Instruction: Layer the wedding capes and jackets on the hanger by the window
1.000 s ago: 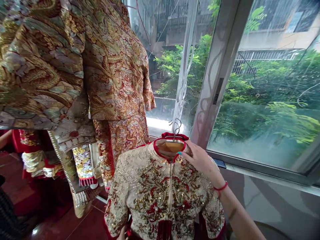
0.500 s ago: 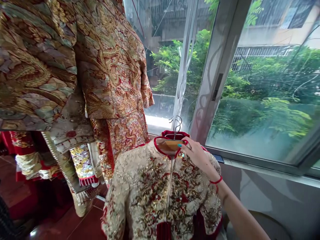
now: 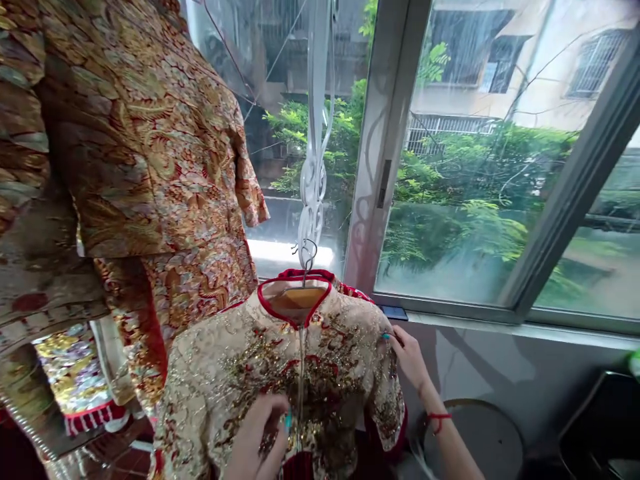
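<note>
A cream jacket (image 3: 240, 353) with red piping and gold and dark beadwork hangs on a wooden hanger (image 3: 303, 294), facing me. At its shoulder on the right, my right hand (image 3: 411, 357) pinches the sleeve's outer edge, thumb in front; the other fingertips are partly hidden behind the cloth. In front of the jacket's chest is my left hand (image 3: 260, 433), with fingers bent and a gap between thumb and forefinger. Nothing shows in that gap. Behind the cream jacket, the red collar (image 3: 320, 273) of another garment peeks out.
Ornate gold and red embroidered garments (image 3: 165, 153) hang on the left. A window (image 3: 450, 173) with a metal frame spans the back. A dark flat object (image 3: 395, 312) lies on the sill. At lower right are a round-topped object (image 3: 473, 437) and a black item (image 3: 600, 420).
My right hand has left the collar and moved down to the shoulder on the right. My left hand has come into view before the chest. The view has shifted right.
</note>
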A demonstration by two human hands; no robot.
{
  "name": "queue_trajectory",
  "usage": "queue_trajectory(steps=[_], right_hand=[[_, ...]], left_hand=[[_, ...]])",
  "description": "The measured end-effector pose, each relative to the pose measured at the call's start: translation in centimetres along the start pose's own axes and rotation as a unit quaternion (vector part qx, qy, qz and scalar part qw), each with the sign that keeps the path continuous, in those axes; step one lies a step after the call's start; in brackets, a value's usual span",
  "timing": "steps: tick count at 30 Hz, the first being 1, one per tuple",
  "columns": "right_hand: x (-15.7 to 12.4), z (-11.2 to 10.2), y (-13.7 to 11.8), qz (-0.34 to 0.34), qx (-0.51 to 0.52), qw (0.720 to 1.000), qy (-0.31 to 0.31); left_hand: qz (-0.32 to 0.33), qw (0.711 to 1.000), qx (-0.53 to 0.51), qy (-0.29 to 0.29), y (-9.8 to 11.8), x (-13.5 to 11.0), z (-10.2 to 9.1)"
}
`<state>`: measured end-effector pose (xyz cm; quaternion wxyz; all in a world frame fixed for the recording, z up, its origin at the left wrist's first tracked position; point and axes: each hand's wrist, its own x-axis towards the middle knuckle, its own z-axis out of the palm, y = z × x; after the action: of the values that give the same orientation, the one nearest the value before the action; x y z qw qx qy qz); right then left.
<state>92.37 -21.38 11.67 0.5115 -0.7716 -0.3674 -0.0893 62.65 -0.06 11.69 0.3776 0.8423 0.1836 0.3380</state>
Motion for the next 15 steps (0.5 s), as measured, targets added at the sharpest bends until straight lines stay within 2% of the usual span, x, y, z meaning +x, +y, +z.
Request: queue_trajectory(steps=[2, 4, 6, 8, 11, 14, 15], right_hand=[[0.8, -0.6, -0.3, -0.015, -0.012, 1.0, -0.018], [1.9, -1.6, -0.8, -0.025, -0.004, 0.999, -0.047], [3.1, -2.8, -1.1, -0.025, 0.001, 0.998, -0.059], [3.8, -3.5, -1.2, -0.016, 0.002, 0.999, -0.047], [2.3, -2.9, -0.7, 0.015, -0.008, 0.999, 0.028], [-3.5, 0.8, 0.3, 0.101, -0.016, 0.979, 0.176], [-6.0, 2.6, 0.7, 0.136, -0.006, 0.974, 0.181]], left_hand=[[0.193, 0.975, 0.105, -0.022, 4.7, 5.4, -0.6], [0.312, 0.925, 0.218, 0.012, 9.2, 10.7, -0.2], [0.399, 0.869, 0.291, -0.029, 12.3, 14.8, 1.4], [0.43, 0.831, 0.343, -0.083, 13.7, 17.3, 3.3], [0.423, 0.811, 0.388, -0.107, 13.6, 18.6, 5.4], [0.414, 0.82, 0.385, -0.083, 13.0, 18.6, 5.8], [0.413, 0.823, 0.383, -0.077, 13.0, 18.6, 5.8]])
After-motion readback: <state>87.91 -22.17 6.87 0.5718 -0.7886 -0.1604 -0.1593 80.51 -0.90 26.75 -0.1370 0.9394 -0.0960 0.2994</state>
